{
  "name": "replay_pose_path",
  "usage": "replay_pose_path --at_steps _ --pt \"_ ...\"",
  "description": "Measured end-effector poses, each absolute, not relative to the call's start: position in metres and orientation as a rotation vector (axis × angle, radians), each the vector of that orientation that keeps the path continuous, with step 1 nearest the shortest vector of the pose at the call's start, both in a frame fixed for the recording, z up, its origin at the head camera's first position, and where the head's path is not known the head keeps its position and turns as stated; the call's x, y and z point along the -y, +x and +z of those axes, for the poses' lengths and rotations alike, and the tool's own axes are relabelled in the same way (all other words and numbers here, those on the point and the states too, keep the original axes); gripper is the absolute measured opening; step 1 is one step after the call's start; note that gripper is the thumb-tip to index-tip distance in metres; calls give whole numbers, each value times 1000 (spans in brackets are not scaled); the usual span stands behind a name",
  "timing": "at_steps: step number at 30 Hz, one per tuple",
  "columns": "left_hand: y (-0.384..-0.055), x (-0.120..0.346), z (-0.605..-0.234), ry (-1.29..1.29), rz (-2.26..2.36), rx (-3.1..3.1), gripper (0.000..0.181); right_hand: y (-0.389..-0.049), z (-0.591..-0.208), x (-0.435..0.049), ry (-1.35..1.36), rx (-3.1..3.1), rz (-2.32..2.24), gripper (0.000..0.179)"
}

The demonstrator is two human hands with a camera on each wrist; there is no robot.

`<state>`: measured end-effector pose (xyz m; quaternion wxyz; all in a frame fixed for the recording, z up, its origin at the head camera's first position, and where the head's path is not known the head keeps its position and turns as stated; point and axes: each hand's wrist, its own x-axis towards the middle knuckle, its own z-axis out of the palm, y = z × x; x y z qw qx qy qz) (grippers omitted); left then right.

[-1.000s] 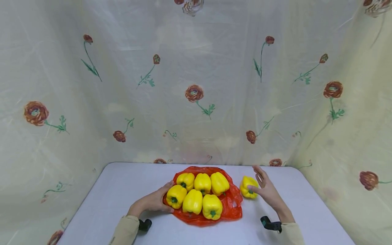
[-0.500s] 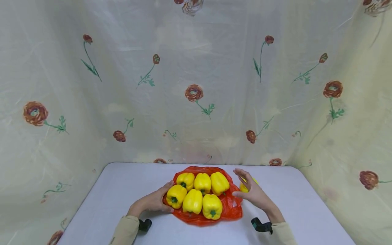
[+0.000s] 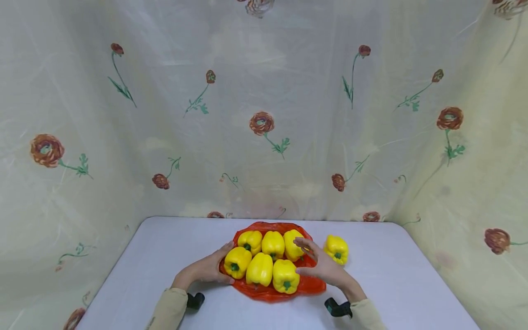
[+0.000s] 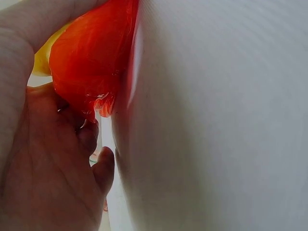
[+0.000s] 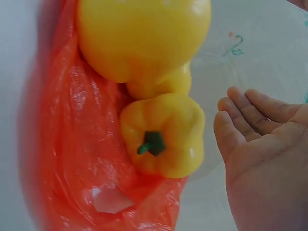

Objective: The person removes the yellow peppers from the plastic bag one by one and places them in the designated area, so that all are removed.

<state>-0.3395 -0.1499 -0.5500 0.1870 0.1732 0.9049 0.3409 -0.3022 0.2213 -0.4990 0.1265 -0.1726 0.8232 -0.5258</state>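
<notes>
A red plastic bag (image 3: 311,286) lies spread on the table with several yellow bell peppers on it in two rows. My left hand (image 3: 208,268) grips the bag's left edge, thumb in front and fingers behind, beside the front-left bell pepper (image 3: 235,265). In the left wrist view, the bulging bag (image 4: 89,57) sits between thumb and curved fingers. My right hand (image 3: 327,268) hovers over the bag's right side with parted fingers, holding nothing. Its fingertips overlap the back-right bell pepper (image 3: 292,250) in the head view. The right wrist view shows the palm (image 5: 269,178) apart from the peppers.
One more yellow bell pepper (image 3: 336,249) lies alone on the white table (image 3: 383,270), right of the bag and behind my right hand. A flower-patterned curtain (image 3: 264,183) hangs behind the table and along both sides.
My right hand has moved left, from the lone bell pepper to over the bag's right side, uncovering that pepper. The left hand stays at the bag's edge.
</notes>
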Motion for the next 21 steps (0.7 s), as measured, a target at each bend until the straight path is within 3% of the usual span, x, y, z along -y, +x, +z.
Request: replay_pose_path --at_steps 21 --pt "-340 151 -551 481 966 -2542 117 -299 -517 -202 -507 -2339 -1377 83"
